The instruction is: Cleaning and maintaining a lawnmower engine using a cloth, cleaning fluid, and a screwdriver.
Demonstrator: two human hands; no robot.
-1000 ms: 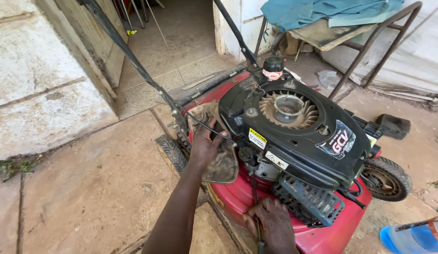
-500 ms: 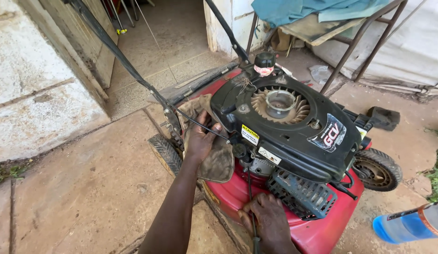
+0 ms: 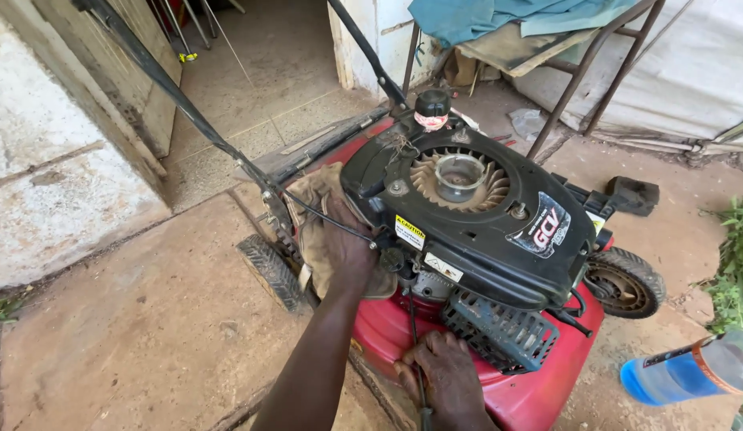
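Note:
A red push lawn mower (image 3: 547, 399) with a black engine cover (image 3: 483, 215) stands on a concrete yard. My left hand (image 3: 349, 243) presses on a dirty tan cloth (image 3: 315, 219) lying against the engine's left side, beside a thin black cable. My right hand (image 3: 445, 377) rests on the red deck's near edge, fingers closed around a thin dark tool shaft (image 3: 419, 387) that reaches up under the engine. The tool's tip is hidden by the engine.
The mower's black handle bars (image 3: 188, 112) run up to the left. A wall (image 3: 52, 183) stands at left, a doorway behind. A metal-framed stand (image 3: 579, 72) with blue cloth is at the back right. A blue and clear bottle (image 3: 687, 371) lies at lower right.
The view has shifted slightly. My left hand has moved a little along the cloth toward the engine. My right hand stays at the deck's near edge.

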